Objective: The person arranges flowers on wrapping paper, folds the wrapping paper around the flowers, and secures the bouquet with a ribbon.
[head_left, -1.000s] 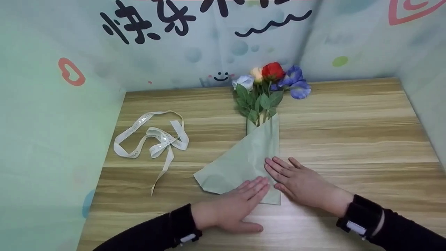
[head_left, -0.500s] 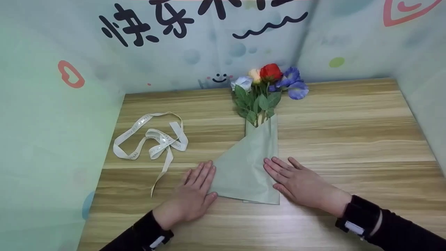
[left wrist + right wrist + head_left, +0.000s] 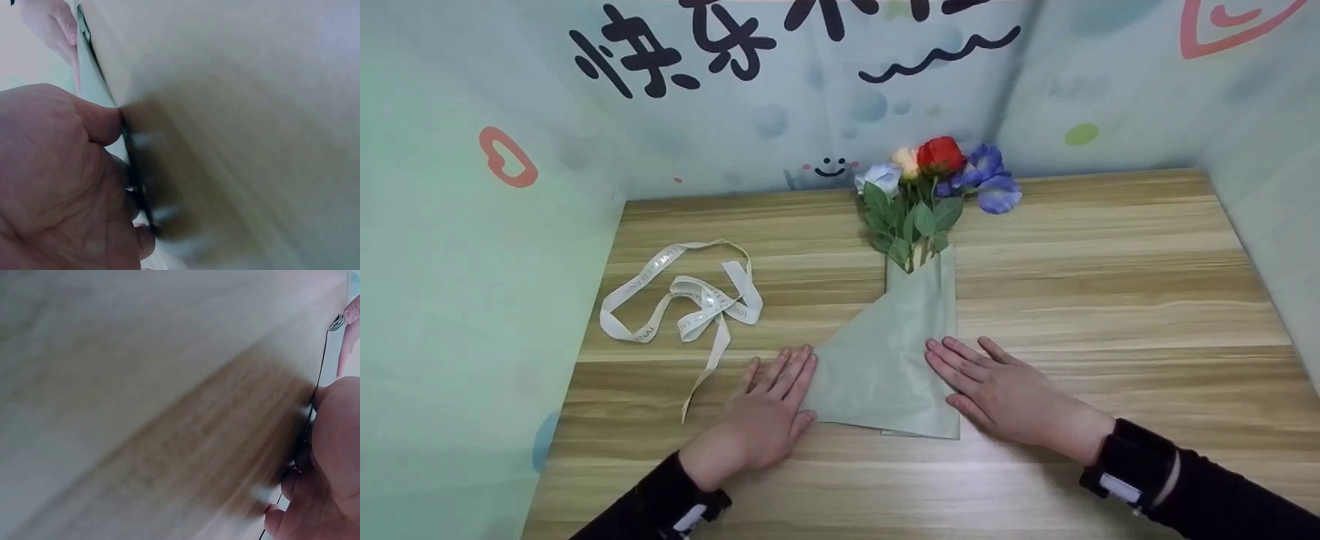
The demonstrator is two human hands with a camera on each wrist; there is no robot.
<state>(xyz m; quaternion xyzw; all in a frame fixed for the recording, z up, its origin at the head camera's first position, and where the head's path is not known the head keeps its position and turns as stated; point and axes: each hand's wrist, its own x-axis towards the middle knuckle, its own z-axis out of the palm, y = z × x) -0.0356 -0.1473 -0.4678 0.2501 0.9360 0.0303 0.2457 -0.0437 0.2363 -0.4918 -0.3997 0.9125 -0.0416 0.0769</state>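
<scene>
Pale green wrapping paper [image 3: 877, 360] lies folded around the stems of a bunch of flowers [image 3: 922, 202]. Red, peach, white-blue and purple blooms with green leaves stick out of its top. My left hand [image 3: 769, 412] rests on the paper's left corner, fingers extended and covering that corner. On the paper's right edge my right hand [image 3: 1012, 390] lies flat, its fingertips on the paper and its palm over the table. Seen low from the side, the left hand [image 3: 62, 174] has thumb and fingertips at the paper's edge. The right hand [image 3: 332, 455] touches the opposite edge.
A loosely looped white ribbon [image 3: 712, 300] with printed letters lies left of the paper. The wood-grained table [image 3: 1110, 262] is bordered at the back and sides by a printed pale green and blue cloth [image 3: 780, 97].
My left hand has slid from the paper's lower middle out to its left corner, then shifted slightly further left. My right hand stays at the right edge.
</scene>
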